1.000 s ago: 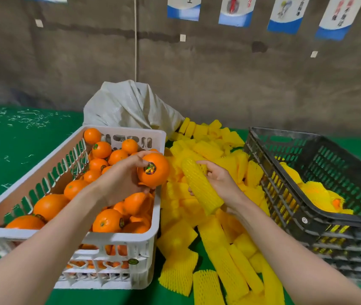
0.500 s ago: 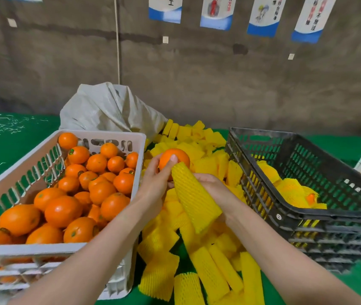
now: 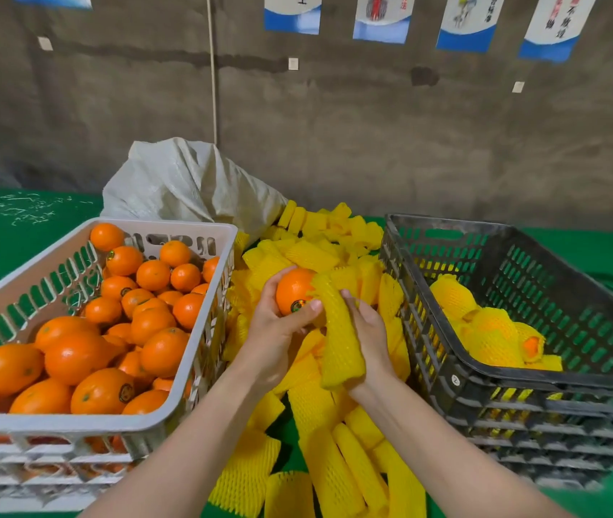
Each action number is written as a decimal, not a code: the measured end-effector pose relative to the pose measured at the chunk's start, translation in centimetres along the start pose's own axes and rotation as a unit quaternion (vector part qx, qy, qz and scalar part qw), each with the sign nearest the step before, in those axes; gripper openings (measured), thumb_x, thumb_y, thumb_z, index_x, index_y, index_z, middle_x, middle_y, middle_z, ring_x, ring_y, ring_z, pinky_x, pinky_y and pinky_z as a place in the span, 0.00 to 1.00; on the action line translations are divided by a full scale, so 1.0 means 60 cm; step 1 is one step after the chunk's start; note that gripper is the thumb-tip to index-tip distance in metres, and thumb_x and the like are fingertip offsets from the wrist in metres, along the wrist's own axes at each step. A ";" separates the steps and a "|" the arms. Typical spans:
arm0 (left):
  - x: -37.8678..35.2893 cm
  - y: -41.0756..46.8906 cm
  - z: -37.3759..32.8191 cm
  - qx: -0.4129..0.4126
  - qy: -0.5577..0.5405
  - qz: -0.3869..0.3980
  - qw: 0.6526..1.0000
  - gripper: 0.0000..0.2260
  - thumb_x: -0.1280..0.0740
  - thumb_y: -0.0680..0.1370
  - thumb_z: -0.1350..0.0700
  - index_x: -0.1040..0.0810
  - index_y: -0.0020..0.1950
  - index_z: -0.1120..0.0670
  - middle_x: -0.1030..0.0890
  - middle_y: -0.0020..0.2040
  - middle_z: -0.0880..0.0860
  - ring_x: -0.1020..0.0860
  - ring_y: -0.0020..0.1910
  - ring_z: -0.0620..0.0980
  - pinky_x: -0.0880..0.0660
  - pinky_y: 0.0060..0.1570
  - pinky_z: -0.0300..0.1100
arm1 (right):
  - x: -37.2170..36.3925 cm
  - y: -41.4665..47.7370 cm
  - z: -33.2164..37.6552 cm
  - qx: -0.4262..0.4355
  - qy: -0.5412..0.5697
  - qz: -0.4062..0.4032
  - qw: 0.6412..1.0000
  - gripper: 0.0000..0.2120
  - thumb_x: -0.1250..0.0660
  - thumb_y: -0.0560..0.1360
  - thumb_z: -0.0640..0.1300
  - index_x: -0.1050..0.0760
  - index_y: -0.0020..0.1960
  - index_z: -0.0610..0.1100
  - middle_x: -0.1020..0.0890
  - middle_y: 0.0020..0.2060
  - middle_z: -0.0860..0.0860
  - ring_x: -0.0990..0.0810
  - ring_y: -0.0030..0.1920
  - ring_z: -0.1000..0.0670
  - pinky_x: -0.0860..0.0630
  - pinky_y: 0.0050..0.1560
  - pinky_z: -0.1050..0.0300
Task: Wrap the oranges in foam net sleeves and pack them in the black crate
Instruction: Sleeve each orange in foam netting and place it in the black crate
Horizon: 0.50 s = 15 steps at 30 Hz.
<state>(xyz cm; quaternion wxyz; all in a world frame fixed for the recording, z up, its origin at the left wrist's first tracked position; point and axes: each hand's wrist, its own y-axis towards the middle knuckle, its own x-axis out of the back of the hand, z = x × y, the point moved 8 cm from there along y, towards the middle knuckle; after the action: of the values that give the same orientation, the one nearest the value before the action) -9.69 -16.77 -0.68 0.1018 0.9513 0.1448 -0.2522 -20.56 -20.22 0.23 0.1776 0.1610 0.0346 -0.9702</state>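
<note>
Head view. At 3 o'clock, black crate (image 3: 447,372): few wrapped oranges (image 3: 488,330). At 9 o'clock, white crate (image 3: 170,409): many bare. Fingers of left hand (image 3: 278,330) clasp orange (image 3: 291,291); those of right hand (image 3: 370,330) grip sleeve (image 3: 338,345), wrap barely started.

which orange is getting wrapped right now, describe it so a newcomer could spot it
Between the white crate of bare oranges and the black crate lies a pile of yellow foam sleeves. Above it the left hand holds one orange against the mouth of a sleeve gripped by the right hand. It is the only orange in a hand, outside both crates.
</note>
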 end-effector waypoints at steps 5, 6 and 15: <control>0.026 0.002 -0.003 0.010 0.013 -0.046 0.999 0.32 0.27 0.65 0.60 0.31 0.68 0.50 0.24 0.62 0.61 0.18 0.49 0.53 0.19 0.44 0.45 | 0.006 0.020 0.012 0.045 -0.030 0.066 0.996 0.05 0.37 0.76 0.38 0.27 0.42 0.42 0.21 0.35 0.46 0.23 0.35 0.53 0.26 0.36 0.61; 0.029 0.002 -0.004 0.010 0.012 -0.046 0.999 0.32 0.27 0.66 0.61 0.31 0.69 0.50 0.24 0.62 0.60 0.17 0.48 0.52 0.19 0.43 0.45 | 0.001 0.021 0.008 0.027 -0.013 0.096 0.995 0.01 0.35 0.74 0.39 0.26 0.43 0.41 0.20 0.36 0.45 0.22 0.35 0.52 0.25 0.38 0.59; 0.026 -0.009 -0.021 -0.035 0.120 -0.042 0.991 0.29 0.27 0.64 0.57 0.31 0.62 0.43 0.25 0.57 0.51 0.17 0.43 0.42 0.21 0.38 0.37 | -0.004 0.015 0.002 -0.099 -0.083 0.236 0.963 0.12 0.33 0.65 0.44 0.22 0.47 0.40 0.16 0.39 0.47 0.20 0.43 0.48 0.28 0.49 0.54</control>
<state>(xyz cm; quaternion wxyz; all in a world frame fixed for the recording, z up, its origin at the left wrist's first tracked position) -7.99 -15.55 -0.47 0.1061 0.9637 0.2042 -0.1355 -20.02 -21.01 0.40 0.4192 0.0648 0.0763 -0.9023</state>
